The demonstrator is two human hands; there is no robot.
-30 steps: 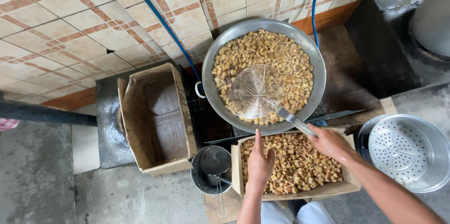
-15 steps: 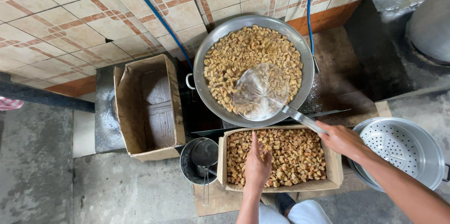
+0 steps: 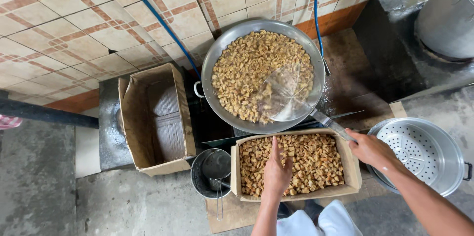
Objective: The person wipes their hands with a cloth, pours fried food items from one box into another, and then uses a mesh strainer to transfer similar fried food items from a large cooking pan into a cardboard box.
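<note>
Golden fried cubes (image 3: pixel 296 159) under the flat, fingers-together left hand (image 3: pixel 277 171); right hand (image 3: pixel 371 149) clamps the skimmer handle (image 3: pixel 332 125) at frame centre.

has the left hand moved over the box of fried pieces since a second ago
No. The left hand hovers over the middle of the cardboard box of fried pieces, as it did earlier; only the camera view shifted.

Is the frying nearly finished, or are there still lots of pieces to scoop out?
Partly done. The cardboard box in front already holds a layer of browned pieces. The right hand holds the skimmer in the big pan, and the left hand rests on the boxed pieces. Still left: the pan is nearly covered with pieces. The second box looks empty.
</note>
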